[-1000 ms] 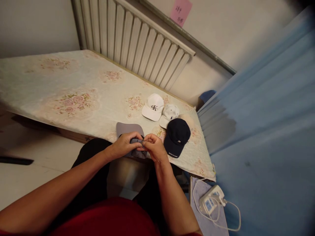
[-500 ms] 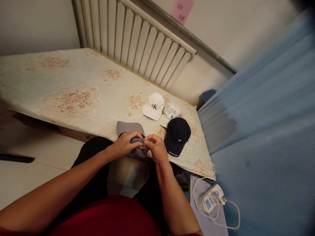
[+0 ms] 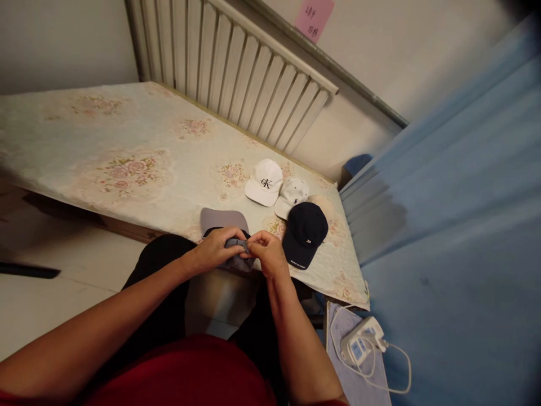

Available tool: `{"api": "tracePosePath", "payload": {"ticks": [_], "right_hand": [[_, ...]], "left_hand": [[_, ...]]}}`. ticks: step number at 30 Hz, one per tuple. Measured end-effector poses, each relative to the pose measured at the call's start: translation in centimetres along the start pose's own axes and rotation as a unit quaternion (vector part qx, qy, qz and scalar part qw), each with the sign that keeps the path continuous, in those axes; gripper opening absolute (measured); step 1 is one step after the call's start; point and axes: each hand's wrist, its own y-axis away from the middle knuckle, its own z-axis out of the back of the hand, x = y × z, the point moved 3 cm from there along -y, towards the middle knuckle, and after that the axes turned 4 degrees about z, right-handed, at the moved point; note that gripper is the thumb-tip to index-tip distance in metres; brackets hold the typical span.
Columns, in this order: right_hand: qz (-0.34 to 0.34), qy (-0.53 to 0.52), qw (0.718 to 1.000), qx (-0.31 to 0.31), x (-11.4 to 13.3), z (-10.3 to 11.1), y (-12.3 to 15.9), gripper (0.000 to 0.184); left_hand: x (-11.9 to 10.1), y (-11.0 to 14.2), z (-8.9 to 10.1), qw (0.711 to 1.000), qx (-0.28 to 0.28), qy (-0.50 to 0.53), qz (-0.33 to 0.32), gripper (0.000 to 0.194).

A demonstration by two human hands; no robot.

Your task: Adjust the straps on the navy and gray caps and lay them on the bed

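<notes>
A grey cap lies at the near edge of the table, its brim pointing away from me and its inside partly showing. My left hand pinches the cap's back strap from the left. From the right, my right hand grips the same strap between thumb and fingers, and the fingertips of both hands nearly meet. Whatever fastening lies between them is too small to make out. Just right of my right hand rests a navy cap with small lettering on its brim.
Behind the navy cap sit a white cap with black letters, a white patterned cap and a beige one. All are on the flower-patterned tablecloth. A power strip with a white cable lies at the lower right, beside a blue curtain.
Almost nothing differs. Both hands stay on the grey cap's strap, with only a very slight shift of the fingers.
</notes>
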Motion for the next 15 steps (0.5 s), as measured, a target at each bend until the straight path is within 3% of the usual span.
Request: {"api": "tracePosePath", "payload": {"ticks": [10, 15], "right_hand": [[0.047, 0.096, 0.994, 0.034, 0.77, 0.32, -0.1, 0.008], [0.055, 0.084, 0.995, 0.026, 0.6, 0.22, -0.08, 0.01]], "left_hand": [[0.18, 0.1, -0.18, 0.999, 0.027, -0.005, -0.026, 0.013], [0.15, 0.17, -0.08, 0.999, 0.032, 0.002, -0.018, 0.014]]}}
